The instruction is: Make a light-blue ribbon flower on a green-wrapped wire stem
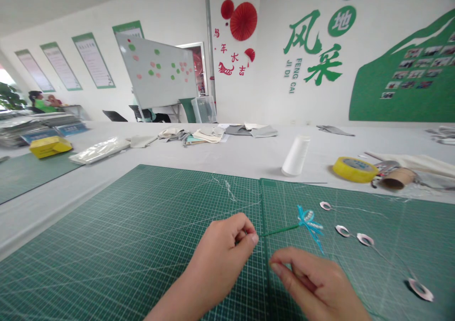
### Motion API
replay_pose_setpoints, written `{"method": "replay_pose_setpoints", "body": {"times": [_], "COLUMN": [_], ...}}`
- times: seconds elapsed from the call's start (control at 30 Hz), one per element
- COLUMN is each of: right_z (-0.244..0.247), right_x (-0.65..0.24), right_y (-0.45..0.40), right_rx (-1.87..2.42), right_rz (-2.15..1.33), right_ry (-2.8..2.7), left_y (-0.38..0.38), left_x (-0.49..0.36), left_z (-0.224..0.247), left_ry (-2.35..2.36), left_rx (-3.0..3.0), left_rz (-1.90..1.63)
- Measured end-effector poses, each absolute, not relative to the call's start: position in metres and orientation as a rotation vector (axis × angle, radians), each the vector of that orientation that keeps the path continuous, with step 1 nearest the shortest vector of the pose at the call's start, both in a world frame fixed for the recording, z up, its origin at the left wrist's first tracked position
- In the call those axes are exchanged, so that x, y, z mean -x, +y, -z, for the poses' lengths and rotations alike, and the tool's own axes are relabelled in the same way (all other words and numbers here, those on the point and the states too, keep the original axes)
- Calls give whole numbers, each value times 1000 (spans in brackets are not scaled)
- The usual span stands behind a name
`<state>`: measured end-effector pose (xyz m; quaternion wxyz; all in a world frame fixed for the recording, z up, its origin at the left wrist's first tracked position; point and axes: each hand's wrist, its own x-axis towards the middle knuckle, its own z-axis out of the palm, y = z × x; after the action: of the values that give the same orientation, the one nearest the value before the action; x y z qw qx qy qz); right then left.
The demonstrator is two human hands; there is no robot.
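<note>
My left hand is closed in a pinch on the end of a green stem. At the stem's other end, to the right, is a blue flower with white beads and thin blue strands. Below the stem, my right hand is also pinched; what it holds, if anything, is too small to make out. A thin green thread runs near its right side over the green cutting mat. Several pale pink oval pieces with thin wires lie on the mat to the right.
Behind the mat stand a white thread cone, a yellow tape roll and a cardboard tube. Fabric scraps, a plastic packet and a yellow box lie farther off. A person sits at the far left.
</note>
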<state>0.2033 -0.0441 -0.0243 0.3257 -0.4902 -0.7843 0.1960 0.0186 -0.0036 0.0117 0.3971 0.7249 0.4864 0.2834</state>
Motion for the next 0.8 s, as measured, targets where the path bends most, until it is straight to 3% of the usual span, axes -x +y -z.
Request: {"method": "replay_pose_setpoints", "body": {"times": [0.47,0.8], "right_z": [31,45], "right_x": [-204,-221], "right_y": [-41,-26], "right_rx": [1308,1273], "right_rz": [-599,-1040], "right_ry": [-1937,-1762], "left_y": [-3,-3], "left_x": [-15,-7], "left_z": [-21,-22], "left_ry": [887,644], "left_rx": [-1375,-1407], "left_rz": [-639,-363]}}
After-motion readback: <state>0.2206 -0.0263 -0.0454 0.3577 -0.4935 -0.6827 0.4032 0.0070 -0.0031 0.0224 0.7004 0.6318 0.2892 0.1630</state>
